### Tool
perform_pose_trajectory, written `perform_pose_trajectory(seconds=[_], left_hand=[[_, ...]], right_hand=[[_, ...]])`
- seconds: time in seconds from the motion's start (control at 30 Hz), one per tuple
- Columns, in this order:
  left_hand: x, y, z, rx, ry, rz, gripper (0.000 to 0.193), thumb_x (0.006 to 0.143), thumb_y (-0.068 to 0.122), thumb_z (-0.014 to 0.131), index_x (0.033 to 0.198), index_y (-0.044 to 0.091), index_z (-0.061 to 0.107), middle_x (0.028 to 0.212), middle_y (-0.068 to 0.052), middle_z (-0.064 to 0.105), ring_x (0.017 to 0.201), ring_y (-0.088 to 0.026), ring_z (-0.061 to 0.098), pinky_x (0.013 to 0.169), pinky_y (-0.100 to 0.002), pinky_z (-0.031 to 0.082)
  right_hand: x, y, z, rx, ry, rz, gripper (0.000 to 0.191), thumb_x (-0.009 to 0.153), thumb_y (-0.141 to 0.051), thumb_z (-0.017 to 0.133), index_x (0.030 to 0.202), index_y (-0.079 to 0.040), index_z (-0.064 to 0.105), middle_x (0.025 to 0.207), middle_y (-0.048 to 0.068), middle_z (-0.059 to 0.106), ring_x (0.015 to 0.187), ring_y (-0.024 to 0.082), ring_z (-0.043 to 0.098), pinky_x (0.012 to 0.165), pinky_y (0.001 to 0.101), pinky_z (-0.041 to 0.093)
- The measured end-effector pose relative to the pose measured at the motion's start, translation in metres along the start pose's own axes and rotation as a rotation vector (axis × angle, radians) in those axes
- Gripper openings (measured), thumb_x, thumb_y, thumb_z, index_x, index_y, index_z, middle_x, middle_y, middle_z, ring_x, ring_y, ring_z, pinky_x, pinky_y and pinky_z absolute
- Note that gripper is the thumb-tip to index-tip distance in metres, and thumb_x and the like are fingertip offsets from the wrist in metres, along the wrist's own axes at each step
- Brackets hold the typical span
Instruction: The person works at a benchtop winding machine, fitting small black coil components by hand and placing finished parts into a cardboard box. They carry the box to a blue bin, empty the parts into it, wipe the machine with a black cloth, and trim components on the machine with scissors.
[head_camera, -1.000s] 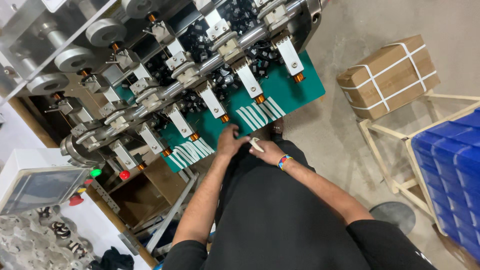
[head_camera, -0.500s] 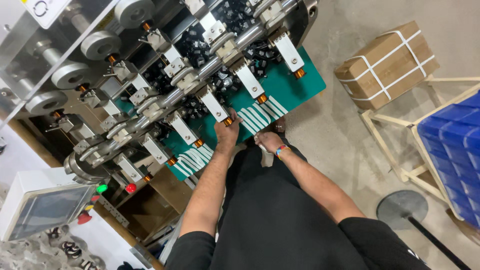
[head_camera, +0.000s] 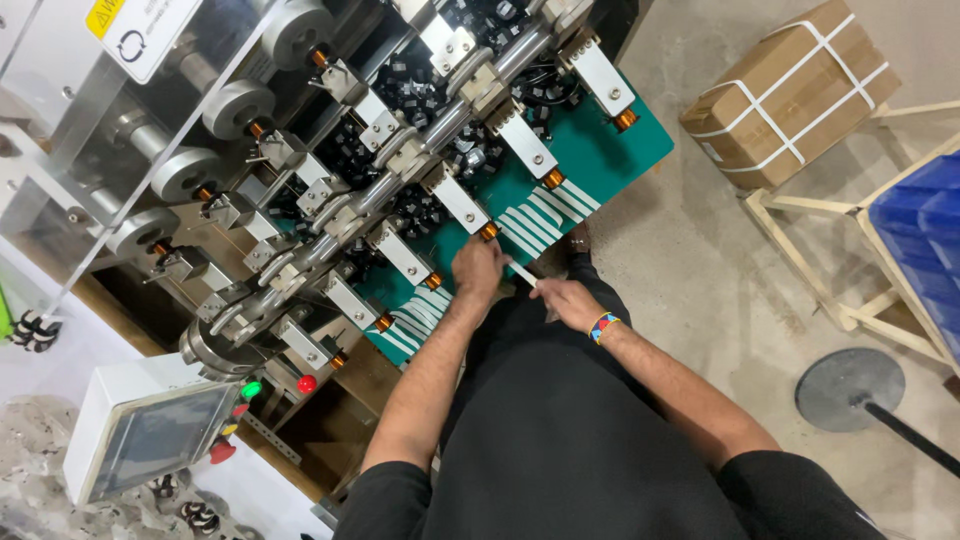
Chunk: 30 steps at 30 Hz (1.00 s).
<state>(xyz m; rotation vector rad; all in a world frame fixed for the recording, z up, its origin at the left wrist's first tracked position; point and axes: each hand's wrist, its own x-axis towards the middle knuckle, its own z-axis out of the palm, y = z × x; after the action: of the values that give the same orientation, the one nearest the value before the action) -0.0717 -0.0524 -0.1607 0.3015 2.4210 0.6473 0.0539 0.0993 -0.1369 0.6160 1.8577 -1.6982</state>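
My left hand (head_camera: 478, 272) reaches up to the green panel (head_camera: 600, 160) of a winding machine, fingers closed near a small orange-wound coil (head_camera: 488, 232) at the end of a white arm. My right hand (head_camera: 565, 298), with a coloured bead bracelet (head_camera: 601, 325) at the wrist, pinches a thin white strip (head_camera: 524, 274) just below the panel's edge, next to the left hand. Whether the left hand grips the coil or the strip's other end is hidden.
The machine carries a row of white arms tipped with orange coils (head_camera: 552, 178), grey rollers (head_camera: 225, 105) and black parts. A control box with screen (head_camera: 150, 438) and red and green buttons sits lower left. A strapped cardboard box (head_camera: 790, 90), a wooden frame (head_camera: 810, 250) with blue bins (head_camera: 925, 215) and a round base (head_camera: 850, 388) stand right.
The view has tilted and shifted slightly. Both hands stay together at the panel's lower edge, the right still pinching the white strip; the left hand has moved up closer to the coil.
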Motion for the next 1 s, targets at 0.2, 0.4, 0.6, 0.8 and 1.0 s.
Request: perform_pose_trajectory(seconds=[0.2,0.4,0.6,0.8,1.0], left_hand=[[0.021,0.015,-0.007,-0.146,0.240,-0.065,0.029,0.079,0.020,0.084,0.098,0.002,0.070,0.094,-0.019,0.073,0.092,-0.040,0.070,0.079,-0.047,0.055],[-0.019,0.003,-0.006,-0.045,0.413,0.175,0.056,0.075,0.020,0.087,0.118,-0.006,0.062,0.107,-0.022,0.064,0.092,-0.040,0.067,0.074,-0.045,0.055],[-0.040,-0.016,0.005,-0.239,-0.273,-0.052,0.036,0.067,0.025,0.094,0.083,0.005,0.068,0.091,-0.012,0.069,0.086,-0.031,0.069,0.075,-0.042,0.055],[0.005,-0.005,-0.009,0.057,0.023,-0.035,0.030,0.071,0.026,0.092,0.078,0.005,0.072,0.100,-0.015,0.068,0.091,-0.036,0.068,0.076,-0.048,0.053],[0.010,0.000,-0.006,0.138,0.155,-0.147,0.049,0.077,0.028,0.089,0.110,0.000,0.068,0.111,-0.021,0.068,0.095,-0.041,0.069,0.078,-0.049,0.055]], right_hand=[[0.049,0.003,-0.010,-0.231,0.073,0.154,0.048,0.104,-0.043,0.051,0.096,-0.004,0.078,0.080,0.011,0.073,0.077,0.028,0.069,0.074,0.0402,0.053],[0.041,0.007,-0.007,-0.514,0.094,-0.029,0.043,0.097,-0.046,0.064,0.104,-0.005,0.075,0.096,0.020,0.073,0.093,0.041,0.068,0.081,0.0483,0.053],[-0.005,-0.002,0.004,-0.278,-0.072,-0.465,0.038,0.096,-0.041,0.066,0.108,-0.005,0.071,0.093,0.018,0.071,0.086,0.036,0.070,0.075,0.0435,0.054],[0.004,0.005,0.003,0.038,-0.037,-0.004,0.046,0.108,-0.041,0.047,0.105,-0.006,0.076,0.075,0.011,0.063,0.065,0.020,0.060,0.064,0.0379,0.052],[0.050,0.012,0.007,-0.489,0.000,0.160,0.051,0.105,-0.046,0.055,0.095,-0.003,0.079,0.083,0.013,0.072,0.079,0.031,0.067,0.076,0.0429,0.052]])
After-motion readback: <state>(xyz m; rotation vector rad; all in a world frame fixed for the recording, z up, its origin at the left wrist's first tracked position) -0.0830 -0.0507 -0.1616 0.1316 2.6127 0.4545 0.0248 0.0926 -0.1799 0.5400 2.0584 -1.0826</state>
